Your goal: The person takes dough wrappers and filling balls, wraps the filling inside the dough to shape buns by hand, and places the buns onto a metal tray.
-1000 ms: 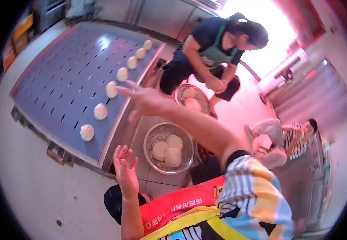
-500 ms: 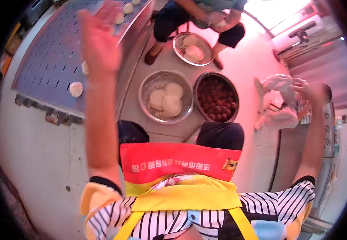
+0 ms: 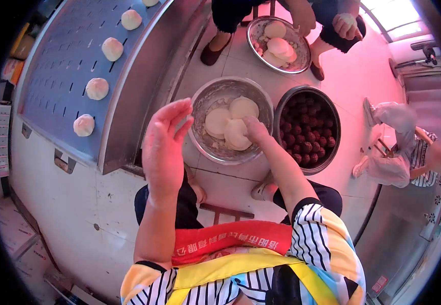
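My right hand (image 3: pixel 255 130) reaches into a metal bowl (image 3: pixel 198 140) on the floor in front of me. Its fingers close at the edge of a flat, pale dough round (image 3: pixel 237 135). Two more dough rounds (image 3: pixel 217 122) lie beside it, overlapping, with dry flour around them. My left hand (image 3: pixel 167 145) is raised left of the bowl, fingers stretched and apart, holding nothing. Right of the metal bowl stands a dark tub (image 3: pixel 335 137) full of dark red filling balls (image 3: pixel 307 134).
On the left, a slotted metal tray (image 3: pixel 53 96) bears several round buns (image 3: pixel 97 88) along its near edge. Opposite, a seated person's hands (image 3: pixel 350 25) are above another bowl (image 3: pixel 302 61) of dough rounds. Another person (image 3: pixel 398 132) sits at the right.
My left hand has come back from the tray toward the bowl. My right hand has swung in from far right to the dough rounds. The view has shifted, showing more of the tray.
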